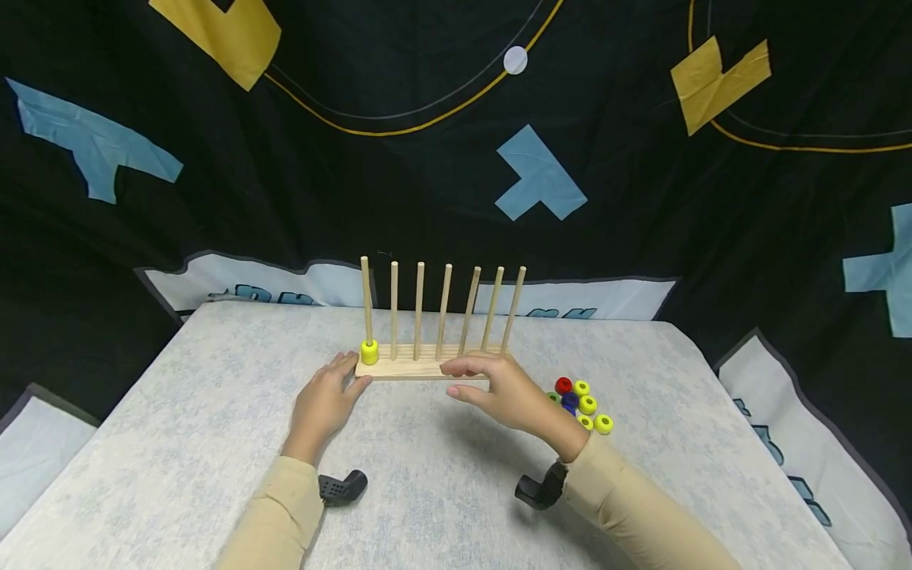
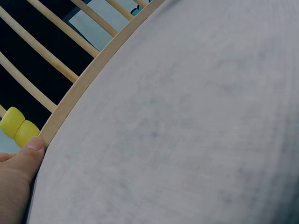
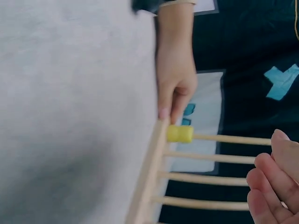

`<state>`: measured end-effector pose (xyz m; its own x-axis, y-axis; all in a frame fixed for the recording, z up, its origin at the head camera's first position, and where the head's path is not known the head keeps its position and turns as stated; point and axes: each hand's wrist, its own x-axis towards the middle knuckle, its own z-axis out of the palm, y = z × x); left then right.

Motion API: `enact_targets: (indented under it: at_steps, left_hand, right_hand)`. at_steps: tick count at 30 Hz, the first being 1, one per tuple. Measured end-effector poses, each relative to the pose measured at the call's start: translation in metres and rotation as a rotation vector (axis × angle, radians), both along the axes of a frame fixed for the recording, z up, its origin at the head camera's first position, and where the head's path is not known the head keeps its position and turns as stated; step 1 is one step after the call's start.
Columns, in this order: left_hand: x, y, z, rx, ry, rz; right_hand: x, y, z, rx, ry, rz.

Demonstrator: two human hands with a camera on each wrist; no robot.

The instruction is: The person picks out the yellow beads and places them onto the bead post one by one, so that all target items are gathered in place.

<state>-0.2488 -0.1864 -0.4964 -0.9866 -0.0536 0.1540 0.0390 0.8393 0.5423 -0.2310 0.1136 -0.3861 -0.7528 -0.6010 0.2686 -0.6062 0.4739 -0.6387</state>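
A wooden peg rack (image 1: 399,369) stands on the table, its several upright dowels in a row. Two yellow beads (image 1: 369,352) are stacked at the bottom of its leftmost dowel (image 1: 366,301). My left hand (image 1: 324,404) holds the left end of the base, and its thumb (image 2: 33,147) presses on the front edge in the left wrist view. Over the right part of the base, my right hand (image 1: 502,392) hovers with thumb and fingers apart, nothing between them. The right wrist view shows its fingers (image 3: 264,184) loosely bent, overlapping the dowel tops.
A loose cluster of beads lies on the table right of the rack, partly behind my right forearm: several yellow beads (image 1: 587,404), a red bead (image 1: 564,385), blue ones and a green one. A black cloth (image 1: 399,190) with coloured patches hangs behind the table (image 1: 427,491).
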Motion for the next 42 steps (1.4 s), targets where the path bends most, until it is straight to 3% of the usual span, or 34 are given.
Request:
enact_targets:
  at_steps: [9,17,23,31,36,42]
  left_hand:
    - [-0.002,-0.002,-0.001,0.006,0.005,-0.009]
    - [-0.002,0.0,0.0,-0.002,0.006,-0.005]
    - [-0.001,0.0,0.0,-0.003,0.007,-0.006]
    - [0.0,-0.002,-0.002,0.001,0.021,-0.007]
    - [0.001,-0.002,-0.003,0.002,0.02,-0.006]
    - [0.0,-0.001,-0.002,0.0,0.029,-0.008]
  right_hand:
    - [0.005,0.05,-0.026,0.006,-0.093,-0.103]
    - [0.005,0.102,-0.038,0.024,-0.048,-0.228]
    - [-0.006,0.139,-0.042,0.039,-0.106,-0.378]
    - [-0.028,0.173,-0.054,0.143,-0.14,-0.486]
    - [-0.038,0.178,-0.059,0.184,-0.194,-0.52]
    - [-0.043,0.18,-0.063,0.215,-0.265,-0.504]
